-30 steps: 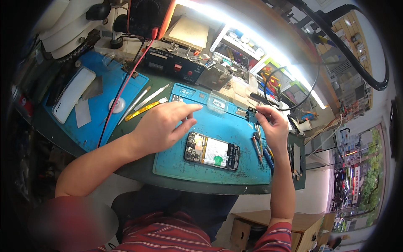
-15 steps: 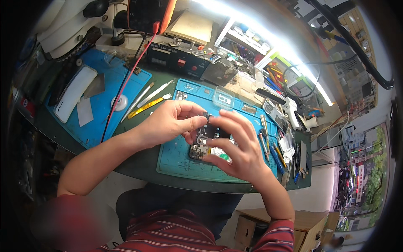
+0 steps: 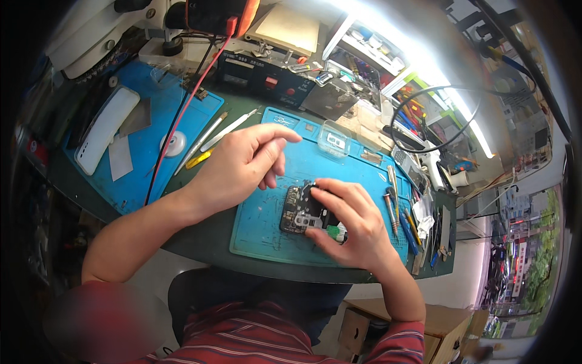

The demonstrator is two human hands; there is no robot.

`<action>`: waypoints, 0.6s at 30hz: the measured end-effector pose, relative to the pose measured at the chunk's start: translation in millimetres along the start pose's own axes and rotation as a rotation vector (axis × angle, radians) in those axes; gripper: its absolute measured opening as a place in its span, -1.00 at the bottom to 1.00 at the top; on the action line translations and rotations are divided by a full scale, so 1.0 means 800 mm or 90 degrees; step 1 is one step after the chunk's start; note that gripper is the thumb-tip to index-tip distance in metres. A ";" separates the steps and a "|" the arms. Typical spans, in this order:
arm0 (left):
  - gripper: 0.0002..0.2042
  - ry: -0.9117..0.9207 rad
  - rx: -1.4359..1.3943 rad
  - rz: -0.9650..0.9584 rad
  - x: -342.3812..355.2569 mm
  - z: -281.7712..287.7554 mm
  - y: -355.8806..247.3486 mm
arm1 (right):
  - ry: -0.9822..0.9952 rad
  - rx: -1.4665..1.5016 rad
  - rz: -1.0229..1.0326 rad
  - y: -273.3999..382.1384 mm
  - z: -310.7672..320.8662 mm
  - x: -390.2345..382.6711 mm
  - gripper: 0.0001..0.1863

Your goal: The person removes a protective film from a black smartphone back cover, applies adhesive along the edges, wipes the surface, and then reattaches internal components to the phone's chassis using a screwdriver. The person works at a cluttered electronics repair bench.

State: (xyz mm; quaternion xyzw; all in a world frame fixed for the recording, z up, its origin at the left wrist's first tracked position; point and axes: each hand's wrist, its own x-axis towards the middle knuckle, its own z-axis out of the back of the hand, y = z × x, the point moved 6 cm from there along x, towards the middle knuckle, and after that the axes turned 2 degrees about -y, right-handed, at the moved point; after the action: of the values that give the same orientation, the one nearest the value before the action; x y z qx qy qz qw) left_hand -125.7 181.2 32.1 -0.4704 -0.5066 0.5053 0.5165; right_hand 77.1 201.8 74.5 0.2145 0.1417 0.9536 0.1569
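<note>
An opened phone (image 3: 291,213) lies on the blue repair mat (image 3: 257,239), its circuit board and camera end showing at its left. My right hand (image 3: 357,224) grips it across its width, fingertips on the far edge and thumb on the near edge. Much of the phone's right part is hidden under that hand. A dark piece is on the phone beneath the fingers; its outline is hard to make out. My left hand (image 3: 245,159) hovers over the mat's far left part, index finger stretched out and apart from the thumb. Nothing shows in it.
A clear plastic box (image 3: 333,142) with small parts stands at the mat's far side. Pens and drivers (image 3: 393,203) lie at the right. A white phone shell (image 3: 108,130) and tweezers (image 3: 233,130) lie to the left. A red cable (image 3: 182,115) hangs across the left side.
My left hand has let go of the small dark part and moved up and away from the phone. My right hand has closed over the phone, now lying lower on the mat.
</note>
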 end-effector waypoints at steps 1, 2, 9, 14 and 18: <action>-0.71 -0.014 0.013 -0.013 0.000 0.001 0.003 | 0.008 0.013 0.002 0.000 -0.006 -0.001 -0.39; -0.70 -0.029 0.028 -0.027 0.000 0.002 0.006 | 0.015 0.013 0.000 -0.001 -0.011 -0.002 -0.39; -0.62 -0.034 0.245 -0.126 -0.008 -0.005 0.005 | 0.035 -0.004 0.003 -0.006 -0.026 -0.005 -0.35; -0.66 -0.012 0.301 -0.144 -0.011 -0.012 0.008 | 0.035 -0.002 -0.006 -0.010 -0.027 -0.005 -0.36; -0.67 0.026 0.341 -0.179 -0.012 -0.016 0.010 | 0.038 -0.006 -0.005 -0.009 -0.028 -0.005 -0.36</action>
State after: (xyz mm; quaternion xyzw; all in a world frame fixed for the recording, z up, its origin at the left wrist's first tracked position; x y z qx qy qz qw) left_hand -112.7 172.0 23.1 -0.2526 -0.4048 0.5349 0.6973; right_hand 72.0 202.5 51.5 0.1849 0.1431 0.9594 0.1576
